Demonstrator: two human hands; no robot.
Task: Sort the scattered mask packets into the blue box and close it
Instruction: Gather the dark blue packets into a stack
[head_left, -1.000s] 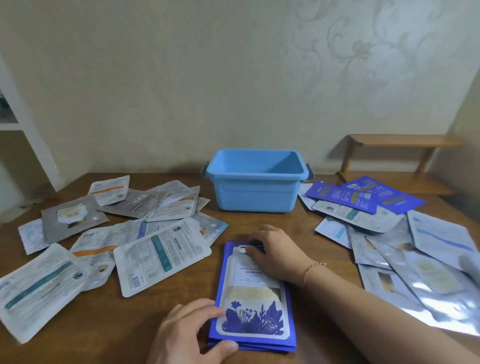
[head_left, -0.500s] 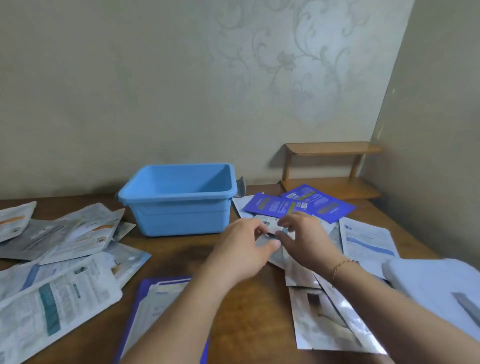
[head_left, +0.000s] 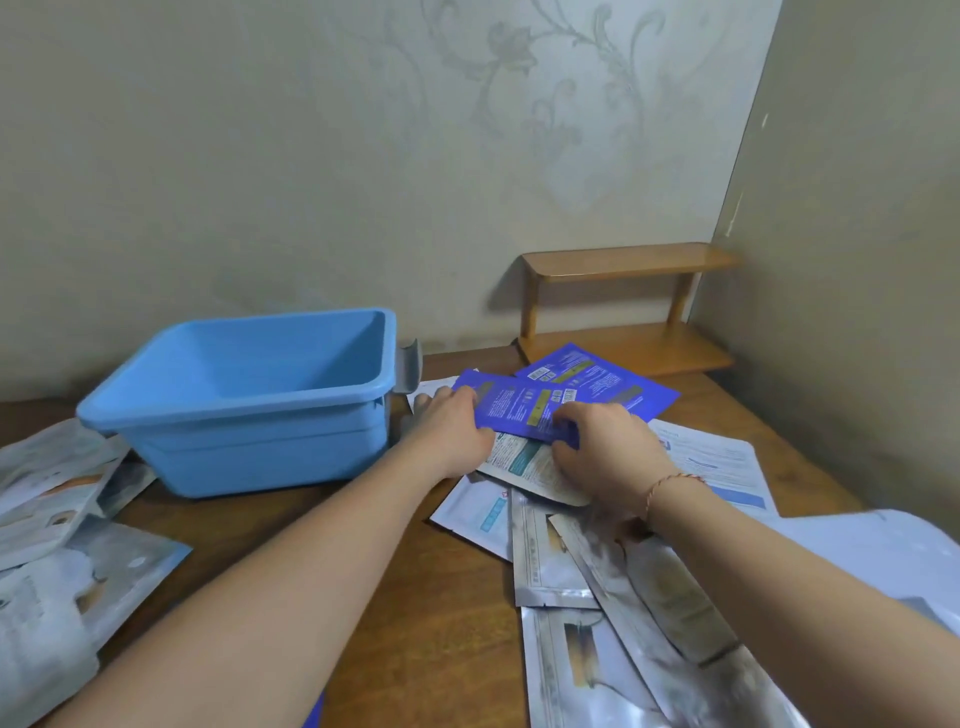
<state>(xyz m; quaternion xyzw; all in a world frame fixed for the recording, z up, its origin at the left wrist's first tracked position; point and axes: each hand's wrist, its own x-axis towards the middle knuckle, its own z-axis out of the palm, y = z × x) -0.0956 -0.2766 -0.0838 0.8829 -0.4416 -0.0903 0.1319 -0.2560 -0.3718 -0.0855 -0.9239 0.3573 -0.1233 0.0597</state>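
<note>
In the head view, you are reaching both arms over the brown wooden table (head_left: 441, 597) toward its far right corner. Your left hand (head_left: 447, 431) is gripping the left edge of a glossy dark blue mask packet (head_left: 519, 405), with the fingers curled around this edge. Your right hand (head_left: 602, 452) is pinching the near edge of the same flat rectangular packet; a thin bracelet (head_left: 670, 483) is sitting on this wrist. A second dark blue packet (head_left: 597, 374) is lying just behind it, partly under it. Below your hands, white paper-like packets (head_left: 524, 457) and shiny silver foil packets (head_left: 623, 597) are overlapping each other along the right edge of the table. The blue box (head_left: 249, 395), made of smooth plastic, rectangular with rounded corners, is standing open near the far edge, just left of your left hand, with a grey handle (head_left: 408, 366) on its right side. More pale packets (head_left: 57, 545) are lying at the left edge. A small wooden shelf (head_left: 623, 306) is standing in the far right corner.
</note>
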